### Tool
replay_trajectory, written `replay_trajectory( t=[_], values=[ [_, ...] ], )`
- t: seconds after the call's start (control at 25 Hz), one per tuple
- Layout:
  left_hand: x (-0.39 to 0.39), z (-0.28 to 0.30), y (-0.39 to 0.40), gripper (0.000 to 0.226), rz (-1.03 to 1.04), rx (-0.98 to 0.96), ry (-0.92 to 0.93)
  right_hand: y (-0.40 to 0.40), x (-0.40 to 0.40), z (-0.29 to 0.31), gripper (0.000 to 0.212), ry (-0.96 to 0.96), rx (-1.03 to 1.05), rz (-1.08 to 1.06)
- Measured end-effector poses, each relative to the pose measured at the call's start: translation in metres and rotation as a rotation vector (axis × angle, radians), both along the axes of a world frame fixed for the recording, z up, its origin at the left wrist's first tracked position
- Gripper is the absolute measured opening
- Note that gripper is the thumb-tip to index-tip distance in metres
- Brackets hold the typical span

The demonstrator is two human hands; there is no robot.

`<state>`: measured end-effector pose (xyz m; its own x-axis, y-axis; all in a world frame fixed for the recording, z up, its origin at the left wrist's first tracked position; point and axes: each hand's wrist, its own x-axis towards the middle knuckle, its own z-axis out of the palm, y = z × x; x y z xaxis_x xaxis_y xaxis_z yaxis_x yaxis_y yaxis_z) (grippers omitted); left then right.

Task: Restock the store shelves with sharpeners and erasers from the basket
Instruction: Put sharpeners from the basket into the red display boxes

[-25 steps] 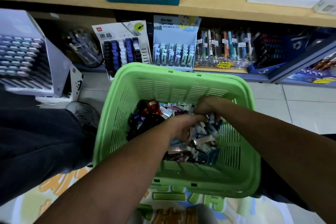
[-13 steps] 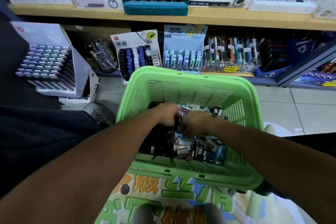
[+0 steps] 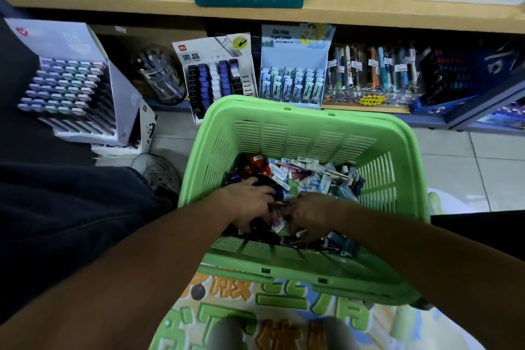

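Erasers [image 3: 308, 176] and sharpeners [image 3: 257, 165] lie heaped in the bottom of a green plastic basket [image 3: 298, 136], and both hands are down among them near its front wall. Left hand [image 3: 250, 206] is palm down with its fingers curled into a dark cluster of small items at the left of the pile; something black shows beneath its fingers, but whether it is truly gripped cannot be told. Right hand [image 3: 308, 214] sits just beside it, fingers bent and pinched toward a small pale, pink-edged rectangular packet [image 3: 277, 223] that lies between the 2 hands; the hold itself is hidden by the knuckles. Around the hands the pile splits by kind: glossy red and dark blue rounded pieces at the far left, flat white and light-blue boxed blocks spread across the middle and right. Slotted, ribbed walls rise steeply around them to a smooth thick rim. Under the basket lies a printed sheet [image 3: 284, 301] with large green and orange characters. Pale floor tiles [image 3: 460, 167] show to the right. On the low shelf beyond stand a card display of black, blue and white cases [image 3: 217, 77], a light-blue display box of small upright packs [image 3: 294, 82], and a rack of coloured pens [image 3: 375, 68]. A grey tiered display of marker caps [image 3: 65, 85] stands at the left, and a wooden shelf edge [image 3: 284, 13] runs above.
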<state>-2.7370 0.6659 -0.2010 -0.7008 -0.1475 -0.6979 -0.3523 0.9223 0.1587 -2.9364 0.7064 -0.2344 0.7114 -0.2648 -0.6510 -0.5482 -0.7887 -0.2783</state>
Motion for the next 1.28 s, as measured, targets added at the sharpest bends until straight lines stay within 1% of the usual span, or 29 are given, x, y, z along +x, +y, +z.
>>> replay_trajectory(
  t=[0.08, 0.16, 0.24, 0.28, 0.32, 0.4, 0.44, 0.48, 0.56, 0.64, 0.68, 0.72, 0.76, 0.8, 0.84, 0.88, 0.92, 1.0, 1.08, 1.12, 1.28],
  values=[
    [0.000, 0.004, -0.002, 0.060, 0.010, 0.008, -0.015, -0.004, 0.000, -0.002, 0.026, 0.061, 0.012, -0.014],
    [0.000, 0.003, -0.003, 0.059, 0.009, 0.010, -0.006, -0.007, 0.006, 0.001, 0.026, 0.087, 0.081, -0.156],
    [0.001, 0.002, -0.006, 0.059, 0.009, 0.020, -0.012, -0.006, 0.012, 0.002, 0.032, -0.054, 0.066, -0.309],
    [0.002, 0.002, -0.008, 0.058, 0.002, 0.024, -0.015, -0.003, 0.013, 0.000, 0.038, -0.121, 0.036, -0.325],
    [0.002, 0.001, -0.010, 0.058, -0.012, 0.022, -0.013, 0.002, 0.013, -0.003, 0.046, -0.135, 0.012, -0.297],
    [0.001, 0.000, -0.014, 0.057, -0.039, 0.005, -0.013, 0.012, 0.014, -0.010, 0.059, -0.033, -0.059, -0.173],
    [0.001, 0.000, -0.015, 0.057, -0.042, 0.002, -0.021, 0.015, 0.015, -0.011, 0.060, 0.004, -0.107, -0.118],
    [0.000, 0.000, -0.015, 0.057, -0.040, 0.002, -0.024, 0.017, 0.015, -0.011, 0.058, 0.002, -0.164, -0.085],
    [0.000, 0.000, -0.016, 0.054, -0.038, 0.001, -0.025, 0.012, 0.014, -0.008, 0.044, -0.036, -0.263, -0.036],
    [0.000, 0.000, -0.016, 0.050, -0.038, 0.005, -0.007, 0.003, 0.005, -0.005, 0.027, 0.000, -0.273, -0.016],
    [-0.001, 0.000, -0.016, 0.047, -0.029, 0.007, 0.008, -0.001, -0.001, -0.003, 0.022, 0.021, -0.234, -0.075],
    [-0.002, 0.001, -0.016, 0.045, -0.015, 0.009, 0.031, -0.005, -0.008, 0.000, 0.023, 0.013, -0.178, -0.192],
    [-0.005, 0.001, -0.016, 0.044, -0.001, 0.004, 0.053, -0.010, -0.014, 0.003, 0.029, -0.023, -0.134, -0.335],
    [-0.008, 0.000, -0.016, 0.043, 0.012, -0.012, 0.072, -0.015, -0.017, 0.007, 0.038, -0.083, -0.135, -0.448],
    [-0.011, -0.002, -0.017, 0.042, 0.023, -0.037, 0.085, -0.020, -0.015, 0.009, 0.046, -0.161, -0.186, -0.494],
    [-0.013, -0.004, -0.016, 0.043, 0.039, -0.068, 0.095, -0.023, -0.011, 0.008, 0.052, -0.212, -0.251, -0.494],
    [-0.015, -0.007, -0.017, 0.045, 0.058, -0.094, 0.098, -0.027, -0.004, 0.007, 0.058, -0.207, -0.294, -0.473],
    [-0.013, -0.011, -0.017, 0.050, 0.090, -0.114, 0.077, -0.030, 0.014, 0.000, 0.069, -0.045, -0.297, -0.439],
    [-0.009, -0.011, -0.018, 0.047, 0.101, -0.118, 0.074, -0.032, 0.023, -0.009, 0.072, 0.126, -0.309, -0.421],
    [-0.007, -0.010, -0.020, 0.044, 0.101, -0.121, 0.067, -0.032, 0.023, -0.011, 0.068, 0.170, -0.330, -0.393],
    [-0.005, -0.005, -0.023, 0.037, 0.088, -0.169, 0.028, -0.032, 0.011, 0.003, 0.040, 0.192, -0.445, -0.241]
  ],
)
